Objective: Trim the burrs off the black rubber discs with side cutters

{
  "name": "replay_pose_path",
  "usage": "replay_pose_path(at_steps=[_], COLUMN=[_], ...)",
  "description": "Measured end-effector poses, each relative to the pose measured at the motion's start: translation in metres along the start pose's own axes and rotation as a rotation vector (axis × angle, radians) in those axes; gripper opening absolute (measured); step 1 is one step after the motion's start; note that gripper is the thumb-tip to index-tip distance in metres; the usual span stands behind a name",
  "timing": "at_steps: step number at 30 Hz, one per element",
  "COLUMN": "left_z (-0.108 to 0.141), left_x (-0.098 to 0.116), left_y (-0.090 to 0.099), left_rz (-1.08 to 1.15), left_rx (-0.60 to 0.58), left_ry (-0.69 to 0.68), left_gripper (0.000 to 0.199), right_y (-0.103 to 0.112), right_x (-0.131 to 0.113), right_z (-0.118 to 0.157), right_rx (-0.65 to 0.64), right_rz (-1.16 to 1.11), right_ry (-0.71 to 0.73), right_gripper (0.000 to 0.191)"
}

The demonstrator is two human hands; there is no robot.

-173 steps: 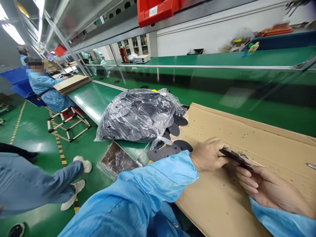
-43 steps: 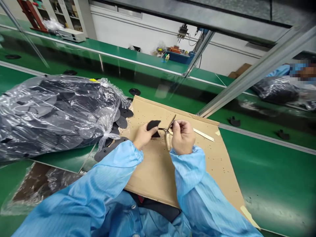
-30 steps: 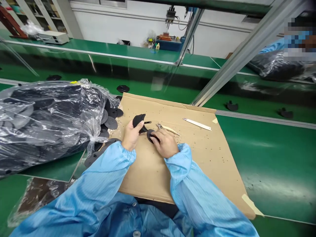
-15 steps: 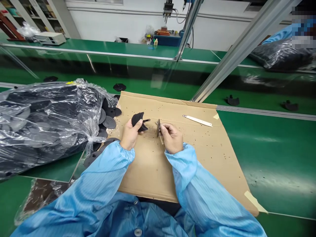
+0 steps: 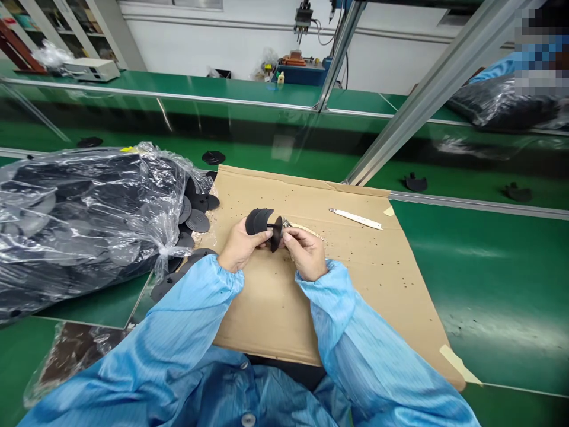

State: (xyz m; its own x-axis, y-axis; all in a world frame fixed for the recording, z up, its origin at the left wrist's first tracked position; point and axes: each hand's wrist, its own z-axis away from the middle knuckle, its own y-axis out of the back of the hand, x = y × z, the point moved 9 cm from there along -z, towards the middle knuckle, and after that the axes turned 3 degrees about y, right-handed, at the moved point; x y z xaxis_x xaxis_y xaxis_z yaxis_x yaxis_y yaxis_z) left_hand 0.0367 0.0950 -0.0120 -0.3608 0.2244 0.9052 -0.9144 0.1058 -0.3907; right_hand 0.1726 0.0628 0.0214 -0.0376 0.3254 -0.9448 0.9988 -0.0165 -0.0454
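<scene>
My left hand (image 5: 240, 244) is closed around a black curved plastic part (image 5: 258, 222) whose short stem points right. A thin black disc (image 5: 276, 235), seen nearly edge-on, meets that stem. My right hand (image 5: 306, 252) pinches at the disc's right side, thumb and fingertips together. Behind the right fingers shows a thin pale tool (image 5: 309, 230) with a metal tip; whether the hand holds it is unclear. Both hands are above a brown cardboard sheet (image 5: 267, 320).
At left, a clear plastic bag (image 5: 102, 201) bulges with black parts, and loose black discs (image 5: 198, 220) spill beside it. A white blade-like strip (image 5: 355, 218) lies on the cardboard among black specks. Black parts (image 5: 415, 182) rest beyond the metal post (image 5: 395, 101).
My hands have come together: the disc has moved left onto the stem of the curved part. The left hand has turned the curved part and shifted slightly right.
</scene>
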Motion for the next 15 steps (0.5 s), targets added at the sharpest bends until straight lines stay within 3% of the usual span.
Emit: replay_pose_path(at_steps=[7, 12, 15], left_z=[0.001, 0.001, 0.002], left_x=[0.004, -0.001, -0.001], left_y=[0.001, 0.004, 0.003], left_rz=[-0.002, -0.045, -0.030], left_rx=[0.038, 0.052, 0.039], left_ry=[-0.057, 0.010, 0.024], left_gripper=[0.049, 0.056, 0.054], right_y=[-0.016, -0.030, -0.032], right_x=[-0.018, -0.022, -0.023], right_z=[0.007, 0.011, 0.013], right_rx=[-0.133, -0.221, -0.211], right_rz=[0.396, 0.647, 0.722], right_ry=[0.177, 0.244, 0.241], right_gripper=[0.028, 0.052, 0.045])
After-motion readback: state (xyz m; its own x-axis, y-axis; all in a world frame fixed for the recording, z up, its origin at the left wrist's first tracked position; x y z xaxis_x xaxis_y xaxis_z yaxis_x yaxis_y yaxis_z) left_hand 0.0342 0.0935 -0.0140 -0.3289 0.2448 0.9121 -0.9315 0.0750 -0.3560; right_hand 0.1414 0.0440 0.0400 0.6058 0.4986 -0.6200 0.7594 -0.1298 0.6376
